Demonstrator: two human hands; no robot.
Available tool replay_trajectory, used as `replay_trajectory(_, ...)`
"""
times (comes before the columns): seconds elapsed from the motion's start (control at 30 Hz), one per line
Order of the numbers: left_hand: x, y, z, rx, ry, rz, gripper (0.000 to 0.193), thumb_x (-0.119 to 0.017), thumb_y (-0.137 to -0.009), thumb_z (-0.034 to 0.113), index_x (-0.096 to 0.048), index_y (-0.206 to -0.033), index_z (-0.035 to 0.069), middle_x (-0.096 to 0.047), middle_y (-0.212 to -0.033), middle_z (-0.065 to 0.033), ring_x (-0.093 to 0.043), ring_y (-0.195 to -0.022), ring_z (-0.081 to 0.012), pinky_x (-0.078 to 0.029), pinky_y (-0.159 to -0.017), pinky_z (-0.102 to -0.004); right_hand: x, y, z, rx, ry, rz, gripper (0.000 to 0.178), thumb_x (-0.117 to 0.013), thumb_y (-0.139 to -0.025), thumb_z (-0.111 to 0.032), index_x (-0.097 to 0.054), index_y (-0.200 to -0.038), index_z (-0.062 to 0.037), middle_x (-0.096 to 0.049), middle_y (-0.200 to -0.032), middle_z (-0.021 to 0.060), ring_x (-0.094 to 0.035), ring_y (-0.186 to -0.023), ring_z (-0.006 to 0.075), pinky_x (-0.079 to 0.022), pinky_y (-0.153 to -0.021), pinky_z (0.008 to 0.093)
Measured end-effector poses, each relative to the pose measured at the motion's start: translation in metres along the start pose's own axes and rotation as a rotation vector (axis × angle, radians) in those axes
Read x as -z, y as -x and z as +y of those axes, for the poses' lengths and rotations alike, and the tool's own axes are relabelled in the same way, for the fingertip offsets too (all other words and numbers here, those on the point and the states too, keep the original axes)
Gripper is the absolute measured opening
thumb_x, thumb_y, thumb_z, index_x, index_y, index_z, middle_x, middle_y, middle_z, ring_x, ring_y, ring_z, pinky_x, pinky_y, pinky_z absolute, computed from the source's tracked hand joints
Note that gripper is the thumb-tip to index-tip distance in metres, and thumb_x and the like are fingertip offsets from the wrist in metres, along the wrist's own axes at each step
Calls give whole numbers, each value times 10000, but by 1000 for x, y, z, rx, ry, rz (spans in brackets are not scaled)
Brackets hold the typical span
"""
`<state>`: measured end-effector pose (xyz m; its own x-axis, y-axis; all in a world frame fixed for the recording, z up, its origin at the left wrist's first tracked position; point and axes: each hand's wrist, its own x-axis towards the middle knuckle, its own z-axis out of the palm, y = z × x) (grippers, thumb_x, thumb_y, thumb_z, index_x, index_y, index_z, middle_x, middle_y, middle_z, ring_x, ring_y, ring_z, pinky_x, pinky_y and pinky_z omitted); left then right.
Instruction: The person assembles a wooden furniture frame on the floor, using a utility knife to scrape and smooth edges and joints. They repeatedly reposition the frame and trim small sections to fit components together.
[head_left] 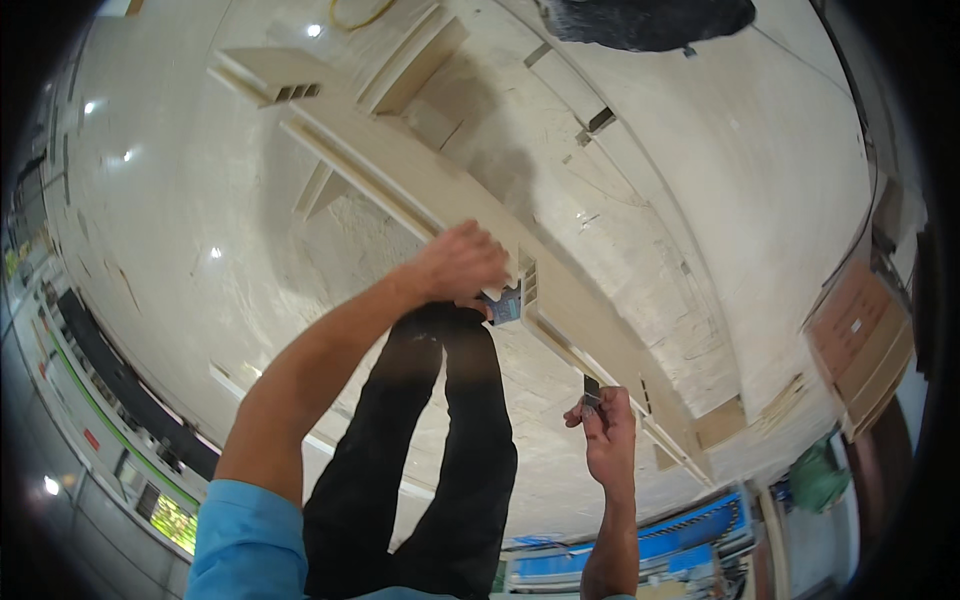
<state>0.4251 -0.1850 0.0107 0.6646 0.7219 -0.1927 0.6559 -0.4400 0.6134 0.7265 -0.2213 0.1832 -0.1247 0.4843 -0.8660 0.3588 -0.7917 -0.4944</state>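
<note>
A long cream panel (pixel 400 150) with a channelled edge lies diagonally on the floor in front of me. My left hand (pixel 462 262) is curled closed at its near edge, beside a notch with small dark slots (pixel 530 282); whatever is in the fingers is hidden. Just under that hand shows a small blue printed piece (pixel 507 305), by my shoe. Farther down the same edge, my right hand (pixel 610 435) pinches a small flat dark rectangular piece (pixel 591 388) between thumb and fingers. That piece is close to the edge; whether it touches cannot be made out.
Short cream boards (pixel 415 65) stand against the panel's far side. A dark bundle (pixel 650 20) lies at the top. Cardboard (pixel 862 335) and a green bag (pixel 818 475) are at the right. Blue-covered material (pixel 630 545) lies at the lower right. My legs (pixel 460 400) are close to the panel.
</note>
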Motion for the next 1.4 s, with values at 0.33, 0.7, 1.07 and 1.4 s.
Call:
replay_trajectory(0.33,-23,39,140,1041,643,223,315,-681,-883,196,-672,-1159,43,-687,-1088,-181,-657,-992,-365,-519,-900,-433,-9,-154,11,300,761,17,274,-523,-936,-37,-641,-1179,-85,-658,-726,142,-664,-673,313,-502,-646,396)
replay_trajectory(0.7,-99,-61,203,1438,1536,818,595,-467,-1054,294,-281,-1543,9,-618,-1232,-284,-623,-1128,-379,-457,-982,-401,-23,-281,84,573,793,-343,428,-500,-901,97,-661,-1252,-85,-653,-756,145,-621,-672,188,-502,-702,283)
replay_trajectory(1.07,-160,-59,264,1224,1773,785,602,-457,-1056,389,-330,-1534,45,-588,-1341,-237,-663,-1095,-350,-487,-950,-383,-29,-287,92,725,815,-294,324,-502,-950,43,-669,-1207,-62,-678,-756,163,-659,-680,188,-515,-681,306)
replay_trajectory(1.4,-170,-70,267,1299,1566,740,527,-438,-1058,370,-402,-1499,83,-636,-1229,-244,-643,-1040,-443,-519,-871,-455,-6,-220,44,665,604,-499,294,-541,-918,19,-689,-1171,22,-659,-757,68,-559,-630,111,-460,-619,234)
